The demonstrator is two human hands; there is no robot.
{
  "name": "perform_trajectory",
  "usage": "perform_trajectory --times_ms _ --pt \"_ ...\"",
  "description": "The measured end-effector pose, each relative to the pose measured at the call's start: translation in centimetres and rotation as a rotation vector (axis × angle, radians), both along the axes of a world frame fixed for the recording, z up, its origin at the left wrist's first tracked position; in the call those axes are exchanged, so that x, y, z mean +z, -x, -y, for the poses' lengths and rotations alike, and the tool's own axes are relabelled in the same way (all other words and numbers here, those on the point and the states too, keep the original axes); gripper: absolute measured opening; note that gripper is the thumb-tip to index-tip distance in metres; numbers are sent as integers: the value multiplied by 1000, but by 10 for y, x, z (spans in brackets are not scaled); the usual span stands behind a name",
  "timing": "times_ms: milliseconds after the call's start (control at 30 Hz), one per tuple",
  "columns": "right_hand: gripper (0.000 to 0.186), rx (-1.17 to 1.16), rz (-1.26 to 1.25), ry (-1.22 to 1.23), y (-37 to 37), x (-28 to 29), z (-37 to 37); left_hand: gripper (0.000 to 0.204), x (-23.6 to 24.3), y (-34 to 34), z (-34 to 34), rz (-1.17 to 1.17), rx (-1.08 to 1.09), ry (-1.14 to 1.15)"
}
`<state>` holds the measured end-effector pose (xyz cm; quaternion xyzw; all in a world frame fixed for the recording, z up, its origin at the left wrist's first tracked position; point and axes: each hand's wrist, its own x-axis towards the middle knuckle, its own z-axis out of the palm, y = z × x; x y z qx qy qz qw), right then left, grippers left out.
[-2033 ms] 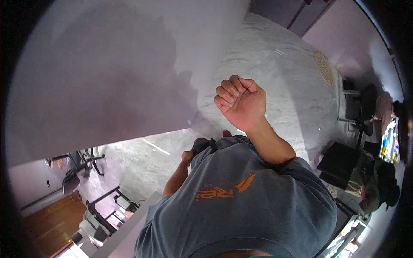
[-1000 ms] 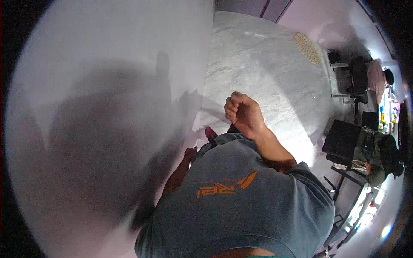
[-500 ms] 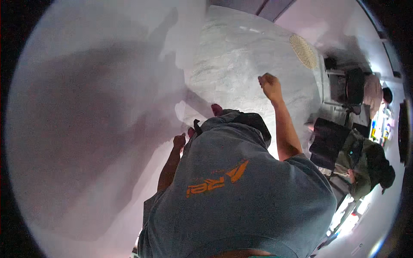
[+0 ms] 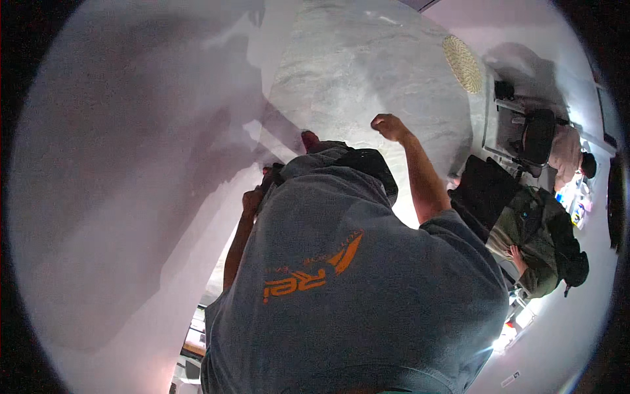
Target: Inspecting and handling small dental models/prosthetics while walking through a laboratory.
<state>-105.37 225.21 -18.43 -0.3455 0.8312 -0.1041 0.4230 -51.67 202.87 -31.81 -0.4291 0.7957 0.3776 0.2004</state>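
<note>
My right hand [image 4: 388,127] is held out in front of my body above the pale marbled floor [image 4: 335,85]. Its fingers are curled in, and I see nothing in them. Low at my left side, beside my dark grey T-shirt [image 4: 367,276], hangs my left hand [image 4: 251,199]. It is in shade, with fingers looking curled and nothing visible in them. Below the shirt, dark legwear and a reddish foot [image 4: 310,139] show on the floor.
A pale wall [image 4: 118,197] with a large shadow runs along my left. At right, a person in olive clothing [image 4: 525,230] sits close by; another person [image 4: 566,154] sits farther off near a black chair [image 4: 539,134]. A woven oval mat [image 4: 461,64] lies at the far right.
The whole view has shifted, with my body further left in it. My right hand has swung slightly left. More of the desk area behind my left side shows.
</note>
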Motion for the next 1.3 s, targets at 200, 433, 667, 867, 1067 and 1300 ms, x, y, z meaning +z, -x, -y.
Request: perform_trajectory --times_ms 200,433,667,867,1067,1300 --pt "17 -178 187 254 -29 49 -6 57 90 5 -4 -250 484 0" --pt "15 -74 242 325 -48 83 12 58 139 44 18 -145 694 -120" --pt "19 -565 426 303 -39 -18 -36 56 92 18 -9 -34 499 -76" --pt "15 -1156 353 -281 -45 -130 -201 50 55 -69 -85 97 953 -259" --pt "48 906 -456 -415 -33 -173 -288 61 39 -73 -131 398 1343 -457" --pt "24 1140 -566 -165 33 -186 -125 53 17 1 -89 -8 861 -155"
